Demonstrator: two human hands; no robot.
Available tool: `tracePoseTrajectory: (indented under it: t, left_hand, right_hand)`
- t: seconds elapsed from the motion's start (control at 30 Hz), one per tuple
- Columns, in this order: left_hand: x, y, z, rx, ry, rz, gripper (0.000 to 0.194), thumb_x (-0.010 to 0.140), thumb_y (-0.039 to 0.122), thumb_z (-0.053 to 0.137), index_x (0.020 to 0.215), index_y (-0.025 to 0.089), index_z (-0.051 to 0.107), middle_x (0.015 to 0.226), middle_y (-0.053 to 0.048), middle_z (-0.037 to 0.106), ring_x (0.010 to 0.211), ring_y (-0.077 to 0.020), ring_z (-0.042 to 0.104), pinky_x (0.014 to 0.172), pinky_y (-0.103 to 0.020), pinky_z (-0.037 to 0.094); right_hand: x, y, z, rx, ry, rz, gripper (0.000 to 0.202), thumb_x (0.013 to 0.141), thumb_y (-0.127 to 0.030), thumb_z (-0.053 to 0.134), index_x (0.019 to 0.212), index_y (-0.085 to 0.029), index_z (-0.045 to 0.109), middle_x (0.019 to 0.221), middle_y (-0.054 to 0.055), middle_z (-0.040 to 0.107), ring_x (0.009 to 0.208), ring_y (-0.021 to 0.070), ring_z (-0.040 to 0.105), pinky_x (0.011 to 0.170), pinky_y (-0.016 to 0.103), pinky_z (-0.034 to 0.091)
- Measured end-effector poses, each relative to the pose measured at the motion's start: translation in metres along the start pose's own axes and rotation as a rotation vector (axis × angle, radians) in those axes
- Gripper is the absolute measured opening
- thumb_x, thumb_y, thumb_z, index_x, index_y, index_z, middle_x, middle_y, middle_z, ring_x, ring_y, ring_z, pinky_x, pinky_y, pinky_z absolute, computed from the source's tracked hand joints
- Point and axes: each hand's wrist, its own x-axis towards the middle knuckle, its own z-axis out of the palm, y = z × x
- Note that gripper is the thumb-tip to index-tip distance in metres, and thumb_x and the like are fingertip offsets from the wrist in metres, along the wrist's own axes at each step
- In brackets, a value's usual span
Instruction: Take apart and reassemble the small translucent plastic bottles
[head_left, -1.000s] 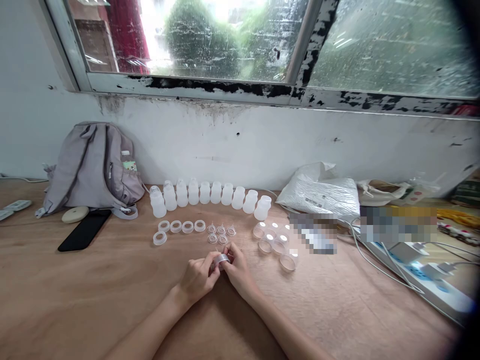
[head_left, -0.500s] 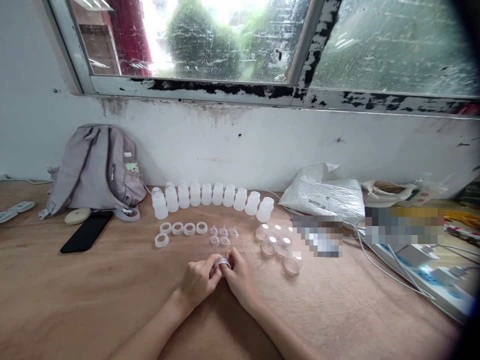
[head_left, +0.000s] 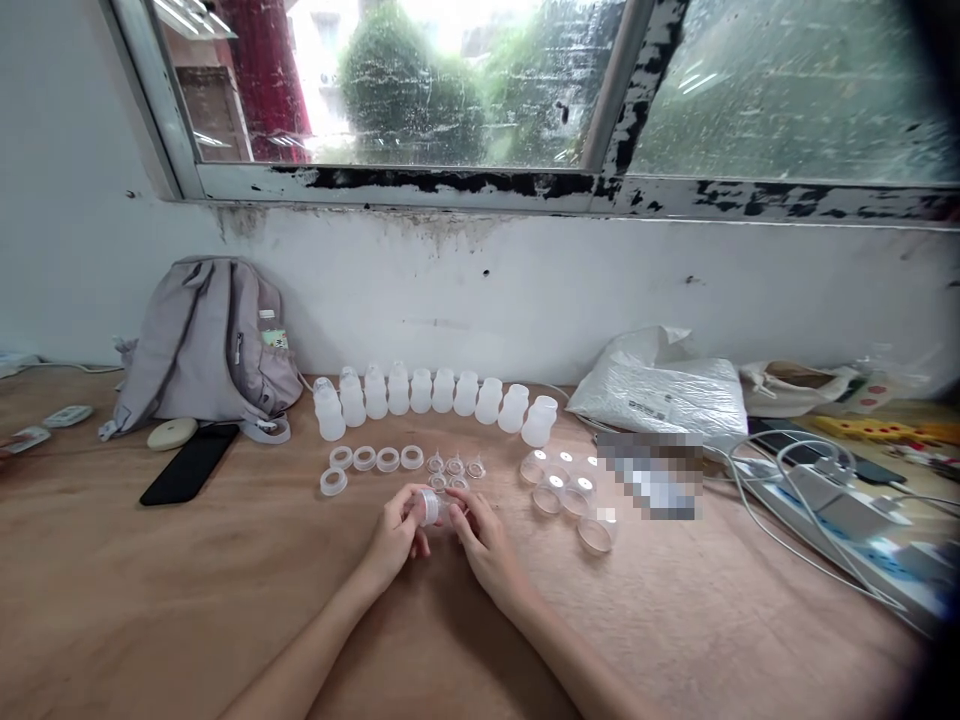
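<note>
In front of me my left hand [head_left: 401,525] is closed round a translucent bottle collar ring [head_left: 429,506], tilted on its side. My right hand [head_left: 484,535] pinches the clear bottle nipple [head_left: 444,508] at the ring's right side; the fingertips partly hide it. Just beyond the hands lie several clear nipples [head_left: 455,466], some partly covered by my fingers. Several loose collar rings [head_left: 388,459] are to their left. Clear dome caps [head_left: 595,536] stand to the right. Behind runs a curved row of frosted baby bottles [head_left: 444,391]; those at the left end carry clear tops.
A grey backpack [head_left: 202,345], a black phone [head_left: 189,466] and a round cream case [head_left: 172,434] are at the left. On the right are a white plastic package [head_left: 660,390], a power strip [head_left: 847,545] with chargers, and looping white cables [head_left: 795,560]. The wall and window stand behind.
The collar ring has turned from facing up onto its side. My right fingers have moved from its rim to the clear part at its right. The view has shifted slightly.
</note>
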Motion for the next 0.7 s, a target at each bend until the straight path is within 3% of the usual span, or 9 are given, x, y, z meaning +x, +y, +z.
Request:
tracePoseTrajectory:
  t: [0.1, 0.2, 0.33, 0.47, 0.7]
  left_hand:
    - [0.001, -0.001, 0.0, -0.138, -0.083, -0.059, 0.04, 0.075, 0.049, 0.042, 0.098, 0.016, 0.045, 0.066, 0.0, 0.058, 0.033, -0.0066, 0.049, 0.028, -0.014, 0.026]
    - [-0.002, 0.003, 0.001, -0.183, -0.103, -0.09, 0.047, 0.079, 0.055, 0.029, 0.098, 0.015, 0.045, 0.062, 0.001, 0.055, 0.031, -0.0056, 0.046, 0.027, -0.014, 0.024]
    - [-0.005, 0.008, 0.001, -0.057, -0.139, -0.031, 0.042, 0.077, 0.055, 0.035, 0.087, 0.015, 0.047, 0.056, 0.005, 0.048, 0.029, -0.0024, 0.037, 0.027, -0.013, 0.021]
    - [-0.006, 0.008, 0.002, 0.05, -0.08, 0.001, 0.038, 0.079, 0.052, 0.035, 0.075, 0.016, 0.046, 0.052, 0.007, 0.043, 0.03, -0.0024, 0.032, 0.029, -0.014, 0.022]
    - [-0.004, 0.017, -0.005, 0.184, -0.022, 0.037, 0.033, 0.077, 0.049, 0.04, 0.073, 0.017, 0.047, 0.05, 0.006, 0.042, 0.041, -0.0065, 0.038, 0.039, -0.016, 0.03]
  right_hand:
    - [0.001, 0.002, 0.0, -0.064, -0.023, -0.063, 0.026, 0.082, -0.037, 0.041, 0.077, -0.02, 0.06, 0.073, 0.002, 0.05, 0.062, 0.0138, 0.046, 0.059, 0.026, 0.038]
    - [0.0, 0.001, 0.0, -0.063, -0.07, -0.06, 0.029, 0.082, -0.038, 0.042, 0.066, -0.018, 0.056, 0.062, 0.0, 0.049, 0.055, 0.0117, 0.042, 0.052, 0.024, 0.034]
    - [-0.002, 0.0, 0.001, -0.004, -0.154, -0.043, 0.03, 0.081, -0.04, 0.042, 0.066, -0.018, 0.055, 0.057, -0.002, 0.049, 0.051, 0.01, 0.039, 0.05, 0.022, 0.031]
    - [-0.002, 0.0, 0.001, 0.017, -0.176, -0.023, 0.031, 0.08, -0.041, 0.044, 0.062, -0.017, 0.052, 0.054, -0.003, 0.047, 0.05, 0.0097, 0.04, 0.049, 0.021, 0.03]
    - [-0.002, -0.006, 0.0, 0.082, -0.176, 0.007, 0.028, 0.08, -0.039, 0.045, 0.064, -0.017, 0.056, 0.053, -0.003, 0.047, 0.049, 0.0096, 0.041, 0.047, 0.021, 0.032]
